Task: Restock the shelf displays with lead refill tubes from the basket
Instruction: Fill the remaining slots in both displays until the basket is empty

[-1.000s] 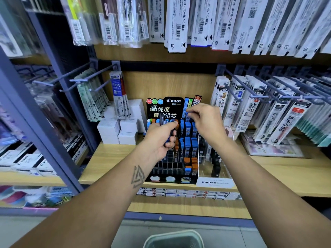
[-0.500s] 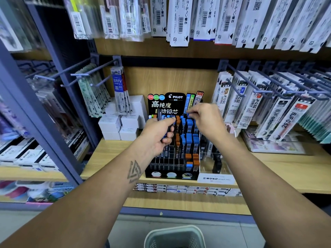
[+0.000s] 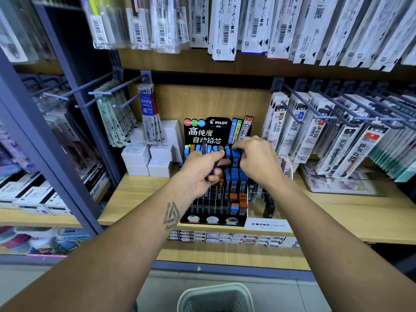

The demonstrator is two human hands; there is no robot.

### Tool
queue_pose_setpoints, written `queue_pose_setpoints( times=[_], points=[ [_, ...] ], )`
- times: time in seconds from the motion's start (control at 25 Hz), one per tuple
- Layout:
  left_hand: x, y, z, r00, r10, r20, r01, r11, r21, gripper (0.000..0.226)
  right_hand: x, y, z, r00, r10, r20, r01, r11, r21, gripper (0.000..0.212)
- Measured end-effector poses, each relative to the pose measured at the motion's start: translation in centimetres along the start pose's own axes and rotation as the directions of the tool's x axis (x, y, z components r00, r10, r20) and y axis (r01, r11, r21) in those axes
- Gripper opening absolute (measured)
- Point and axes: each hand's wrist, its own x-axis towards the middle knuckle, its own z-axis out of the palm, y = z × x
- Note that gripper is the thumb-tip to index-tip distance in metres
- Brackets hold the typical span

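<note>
Head view: both hands sit a little higher over the black tiered Pilot lead-refill display stand than half a second ago, and the view has drawn closer to the wooden shelf. The left hand holds its grip clamped on a small bundle of slim dark-blue lead refill tubes, thumb laid across them as before. The tubes are narrow and flat-sided (their labels too blurred to read), and their long axis runs near upright, tilted slightly leftward, with the upper ends poking above the knuckles in front of the stand's printed header card. The right hand has its fingertips curled down together on a blue-capped tube standing upright in the stand's back row, pinching its top. Other blue and orange capped tubes stand upright in the slots around it, while the front slots show bare dividers. The pale green plastic mesh basket shows at the bottom edge, on the floor below the arms. White cardboard boxes are stacked just left of the stand.
</note>
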Motion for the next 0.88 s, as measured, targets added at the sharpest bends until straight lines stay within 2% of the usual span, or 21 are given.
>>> queue_pose_setpoints(
  times=[0.08,0.12,0.16,0.24,0.28,0.36,0.52,0.72,0.8,0.88],
  points=[
    [0.0,-0.1,0.1,1.0,-0.004,0.02,0.004,1.0,-0.008,0.031,-0.2,0.0,-0.2,0.993,0.087,-0.085,-0.076,0.989,0.126,0.051],
    [-0.1,-0.1,0.1,0.999,-0.01,0.045,0.011,1.0,-0.012,0.03,-0.4,-0.2,-0.4,0.981,0.162,-0.106,-0.128,0.953,0.273,0.044],
    [-0.4,0.0,0.2,0.997,-0.021,0.071,0.022,1.0,-0.011,0.031,-0.6,-0.5,-0.8,0.97,0.236,-0.067,-0.18,0.869,0.46,0.034],
    [-0.8,0.2,0.3,0.992,-0.04,0.117,0.039,0.999,0.008,0.037,-1.3,-1.3,-1.4,0.947,0.284,0.152,-0.301,0.611,0.732,0.014],
    [-1.0,0.3,0.4,0.989,-0.043,0.138,0.041,0.999,0.019,0.038,-1.8,-1.6,-1.7,0.933,0.264,0.243,-0.351,0.531,0.772,0.012],
    [-1.4,0.2,0.4,0.986,-0.045,0.161,0.04,0.999,0.035,0.036,-2.5,-1.6,-2.0,0.91,0.247,0.332,-0.41,0.427,0.806,0.011],
    [-1.8,-0.1,0.1,0.98,-0.061,0.189,0.052,0.997,0.051,0.04,-3.0,-0.9,-2.8,0.882,0.316,0.351,-0.419,0.181,0.89,0.017],
    [-2.0,0.0,-0.1,0.968,-0.113,0.226,0.095,0.991,0.089,0.038,-3.0,0.1,-3.5,0.88,0.406,0.246,-0.328,0.146,0.933,0.023],
    [-1.7,0.0,-0.1,0.977,-0.119,0.174,0.115,0.993,0.036,0.035,-3.1,0.4,-3.9,0.901,0.379,0.208,-0.278,0.139,0.951,0.021],
    [-1.4,0.3,-0.3,0.989,-0.08,0.124,0.088,0.994,-0.062,0.035,-3.3,0.6,-4.1,0.938,0.303,0.166,-0.237,0.212,0.948,0.022]
  ],
)
